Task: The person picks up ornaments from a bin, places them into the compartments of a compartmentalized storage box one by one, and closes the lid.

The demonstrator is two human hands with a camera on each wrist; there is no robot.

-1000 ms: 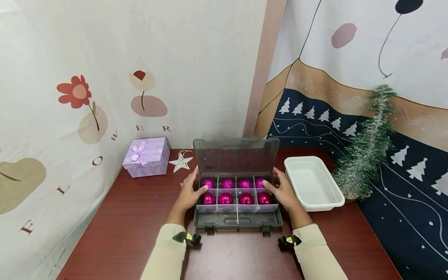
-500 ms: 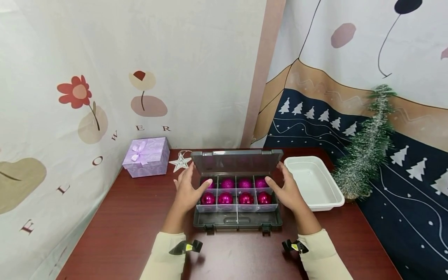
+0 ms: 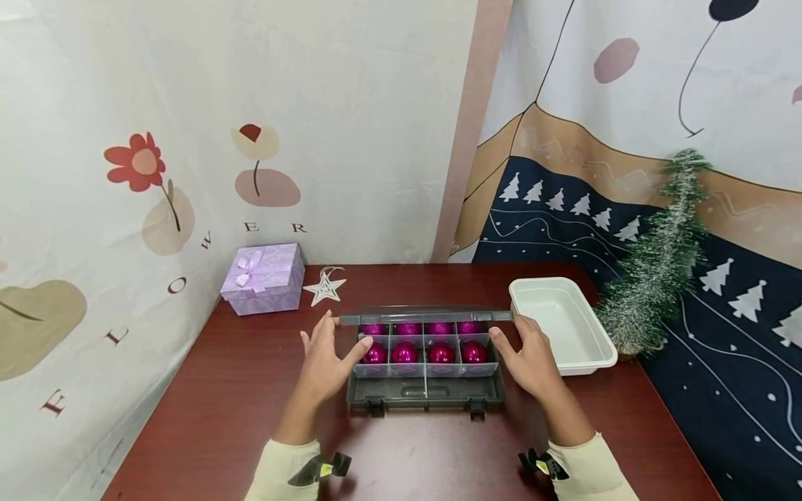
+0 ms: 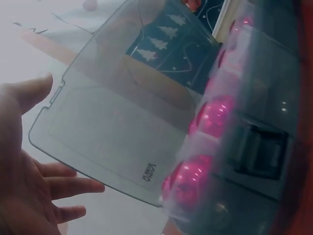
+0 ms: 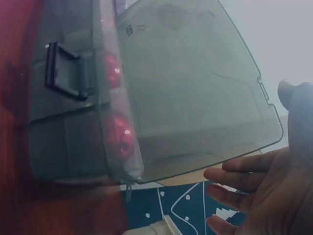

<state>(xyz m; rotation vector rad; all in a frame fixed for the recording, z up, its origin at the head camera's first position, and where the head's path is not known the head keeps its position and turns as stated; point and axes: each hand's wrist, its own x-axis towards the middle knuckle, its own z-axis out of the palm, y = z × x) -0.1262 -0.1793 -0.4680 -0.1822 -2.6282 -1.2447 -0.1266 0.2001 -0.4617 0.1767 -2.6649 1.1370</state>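
A clear grey plastic organizer box (image 3: 391,401) sits on the table with its lid (image 3: 426,317) tilted partway over it. Glossy magenta baubles (image 3: 404,353) fill the front row of compartments; glittery ones (image 3: 408,329) lie behind, partly covered by the lid edge. My left hand (image 3: 324,362) is at the lid's left corner, its fingers (image 4: 73,187) fairly straight along the side edge in the left wrist view. Mirroring it, my right hand (image 3: 531,356) has extended fingers (image 5: 239,179) by the lid's right edge. Both thumbs stand apart from the lid's free edge.
A white plastic tray (image 3: 567,369) stands right of the box, close to my right hand. Behind it is a small frosted Christmas tree (image 3: 664,257). A lilac gift box (image 3: 266,282) and a white star ornament (image 3: 324,288) lie at the back left of the table (image 3: 250,417).
The lid has swung down and forward from nearly upright to a low tilt. Both hands have come nearer the body and slightly outward along with it. The box and baubles stay put.
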